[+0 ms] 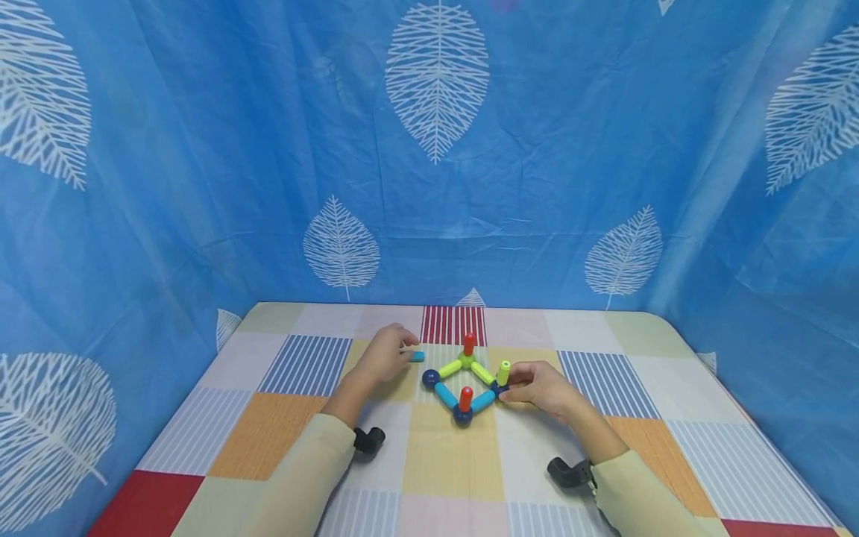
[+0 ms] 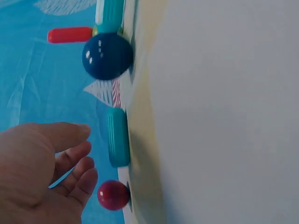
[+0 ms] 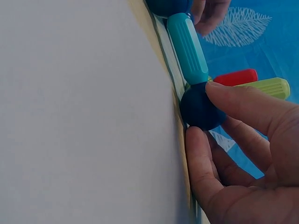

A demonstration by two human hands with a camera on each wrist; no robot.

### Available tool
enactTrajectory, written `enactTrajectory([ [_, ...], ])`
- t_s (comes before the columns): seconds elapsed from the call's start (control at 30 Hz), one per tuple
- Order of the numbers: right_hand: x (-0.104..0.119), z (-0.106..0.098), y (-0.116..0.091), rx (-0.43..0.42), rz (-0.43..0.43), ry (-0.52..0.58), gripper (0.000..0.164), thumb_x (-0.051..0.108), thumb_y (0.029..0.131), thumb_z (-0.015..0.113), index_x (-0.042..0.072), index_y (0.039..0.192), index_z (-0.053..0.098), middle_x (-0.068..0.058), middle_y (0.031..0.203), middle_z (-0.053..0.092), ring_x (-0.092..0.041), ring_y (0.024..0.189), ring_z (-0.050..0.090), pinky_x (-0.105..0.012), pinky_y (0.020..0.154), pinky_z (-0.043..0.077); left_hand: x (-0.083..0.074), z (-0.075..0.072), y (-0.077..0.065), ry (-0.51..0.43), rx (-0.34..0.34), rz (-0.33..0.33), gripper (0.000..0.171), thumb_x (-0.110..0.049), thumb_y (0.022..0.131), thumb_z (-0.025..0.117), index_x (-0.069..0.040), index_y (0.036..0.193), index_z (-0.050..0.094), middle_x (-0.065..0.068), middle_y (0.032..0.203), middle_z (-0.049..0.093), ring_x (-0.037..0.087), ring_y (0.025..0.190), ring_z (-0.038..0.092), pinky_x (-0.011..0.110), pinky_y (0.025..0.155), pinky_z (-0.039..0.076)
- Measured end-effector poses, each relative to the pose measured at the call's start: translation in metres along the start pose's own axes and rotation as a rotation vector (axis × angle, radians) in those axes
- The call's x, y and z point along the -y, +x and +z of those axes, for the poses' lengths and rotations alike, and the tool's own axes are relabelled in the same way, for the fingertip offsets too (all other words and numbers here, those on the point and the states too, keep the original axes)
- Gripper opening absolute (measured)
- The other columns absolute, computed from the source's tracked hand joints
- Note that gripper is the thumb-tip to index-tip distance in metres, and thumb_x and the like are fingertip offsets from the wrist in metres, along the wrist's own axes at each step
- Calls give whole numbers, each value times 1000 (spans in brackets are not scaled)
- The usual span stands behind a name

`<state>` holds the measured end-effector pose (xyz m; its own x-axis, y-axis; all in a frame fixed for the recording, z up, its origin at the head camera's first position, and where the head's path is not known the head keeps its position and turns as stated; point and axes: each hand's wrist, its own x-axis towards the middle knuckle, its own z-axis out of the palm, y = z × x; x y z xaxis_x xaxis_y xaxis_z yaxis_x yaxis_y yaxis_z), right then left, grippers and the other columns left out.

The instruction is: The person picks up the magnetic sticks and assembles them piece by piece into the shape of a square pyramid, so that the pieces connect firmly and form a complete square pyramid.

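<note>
A four-sided frame of magnetic sticks and balls lies on the table. Lime sticks form its back sides and blue sticks its front sides. Red sticks stand upright on the green back ball and the navy front ball; a lime stick rises from the right corner. My right hand pinches the navy ball at that corner between thumb and fingers. Left of the frame, my left hand hovers with relaxed fingers beside a loose teal stick. A dark red ball lies near that stick.
A patchwork cloth covers the table. Blue curtains with white leaf prints hang behind it and along both sides. Black wrist devices stick out from both sleeves, low over the cloth.
</note>
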<state>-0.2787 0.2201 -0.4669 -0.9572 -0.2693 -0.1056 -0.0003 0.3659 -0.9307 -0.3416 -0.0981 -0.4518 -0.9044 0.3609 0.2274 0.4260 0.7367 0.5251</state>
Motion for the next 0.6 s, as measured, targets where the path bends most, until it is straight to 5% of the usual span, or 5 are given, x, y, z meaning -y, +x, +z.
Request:
enactTrajectory([
  [0.1, 0, -1, 0, 3, -2, -3, 36, 3, 83, 81, -9, 115, 69, -9, 100, 71, -14, 90, 64, -22, 77, 58, -3, 4, 5, 66, 42, 30, 19, -5, 94, 71, -3, 112, 76, 10, 110, 70, 28, 107, 66, 42, 95, 56],
  [0.3, -1, -2, 1, 0, 1, -4, 36, 3, 83, 81, -8, 116, 69, -10, 101, 70, -15, 91, 63, -22, 76, 58, -9, 10, 12, 165, 118, -19, 22, -7, 94, 72, -6, 116, 75, 10, 116, 70, 28, 116, 65, 42, 104, 53],
  [0.6, 0, -2, 2, -2, 21, 9, 37, 3, 83, 81, -7, 117, 68, -10, 103, 70, -15, 92, 64, -23, 78, 58, -10, 13, 15, 177, 164, -77, 26, -4, 94, 70, -5, 119, 74, 10, 117, 71, 27, 117, 65, 42, 106, 52],
])
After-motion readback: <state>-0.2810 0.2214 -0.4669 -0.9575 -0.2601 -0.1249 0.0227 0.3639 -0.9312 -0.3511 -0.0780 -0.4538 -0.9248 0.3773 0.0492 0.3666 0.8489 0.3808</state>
